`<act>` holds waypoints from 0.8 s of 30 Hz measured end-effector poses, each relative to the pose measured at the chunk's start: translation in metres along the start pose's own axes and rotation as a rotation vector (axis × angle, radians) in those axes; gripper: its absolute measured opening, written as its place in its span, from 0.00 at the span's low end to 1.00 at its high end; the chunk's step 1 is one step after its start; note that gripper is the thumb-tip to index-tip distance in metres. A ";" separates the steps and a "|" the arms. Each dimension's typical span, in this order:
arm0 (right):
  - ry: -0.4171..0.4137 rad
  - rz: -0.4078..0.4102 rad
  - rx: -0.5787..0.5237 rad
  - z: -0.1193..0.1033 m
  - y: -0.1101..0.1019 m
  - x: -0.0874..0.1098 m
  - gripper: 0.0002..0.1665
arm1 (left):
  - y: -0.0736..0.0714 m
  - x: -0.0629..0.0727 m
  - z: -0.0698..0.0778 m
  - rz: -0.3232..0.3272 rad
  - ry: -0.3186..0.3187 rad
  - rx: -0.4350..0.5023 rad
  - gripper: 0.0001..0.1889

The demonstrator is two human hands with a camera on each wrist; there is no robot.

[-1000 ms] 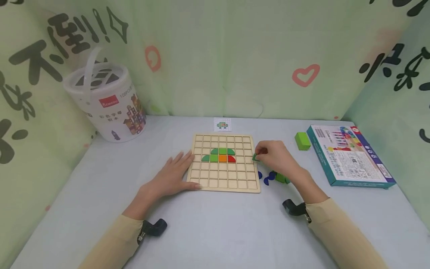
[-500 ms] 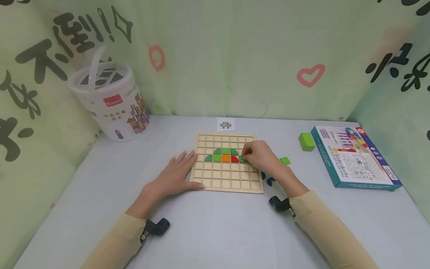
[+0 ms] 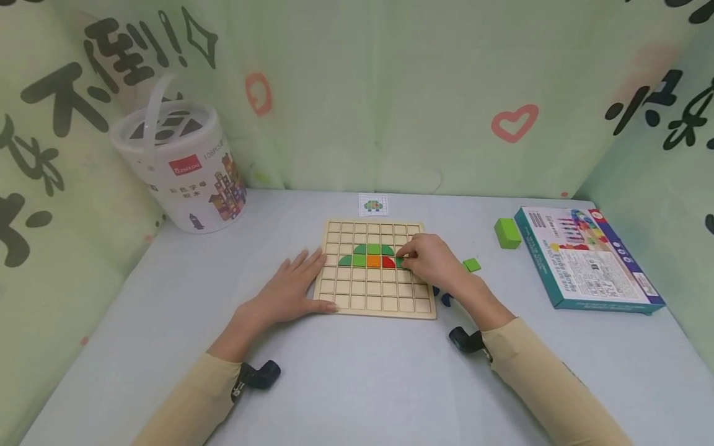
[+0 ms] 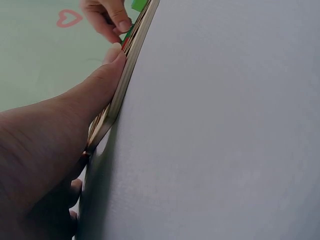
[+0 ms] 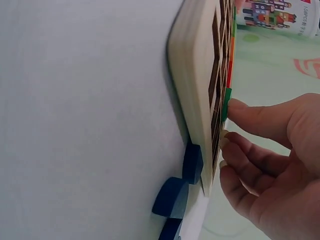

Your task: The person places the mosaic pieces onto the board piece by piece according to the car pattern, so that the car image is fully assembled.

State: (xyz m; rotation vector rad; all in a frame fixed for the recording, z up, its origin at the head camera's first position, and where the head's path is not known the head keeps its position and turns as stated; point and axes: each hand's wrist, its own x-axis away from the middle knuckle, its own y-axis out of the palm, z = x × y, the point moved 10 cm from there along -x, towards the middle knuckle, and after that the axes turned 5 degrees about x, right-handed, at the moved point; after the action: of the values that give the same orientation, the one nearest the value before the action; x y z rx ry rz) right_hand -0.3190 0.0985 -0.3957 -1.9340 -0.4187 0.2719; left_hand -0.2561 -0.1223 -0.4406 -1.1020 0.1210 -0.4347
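A wooden grid board point(image 3: 375, 303) lies on the table, with green, orange and red flat pieces in two rows near its middle. My left hand point(image 3: 292, 285) rests at the board's left side, fingers spread along the edge and thumb on the front corner. Over the right part of the board, my right hand point(image 3: 431, 257) pinches a small green piece point(image 5: 226, 104) just right of the red piece point(image 3: 388, 262). In the right wrist view, the thumb presses that green piece near the board's surface and the other fingers are bent beside it.
Blue curved pieces point(image 5: 171, 196) lie by the board's right edge, partly behind my right wrist. A green square piece point(image 3: 471, 265), a green block point(image 3: 507, 234) and a flat box point(image 3: 594, 266) are farther right. Behind the board lies a pattern card point(image 3: 373, 205); a white bucket point(image 3: 184, 173) stands back left.
My right hand has carried the green piece leftward from beside the board to the spot right of the red piece. The left hand stays on the board.
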 end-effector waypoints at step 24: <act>0.090 -0.119 0.032 0.061 -0.025 0.043 0.15 | -0.002 0.001 0.003 -0.006 0.004 0.006 0.59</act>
State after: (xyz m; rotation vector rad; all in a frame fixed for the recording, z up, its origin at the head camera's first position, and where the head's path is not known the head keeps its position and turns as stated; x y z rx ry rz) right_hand -0.3065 0.1766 -0.3962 -1.8747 -0.4648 0.1134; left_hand -0.2546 -0.1213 -0.4370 -1.0954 0.1202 -0.4423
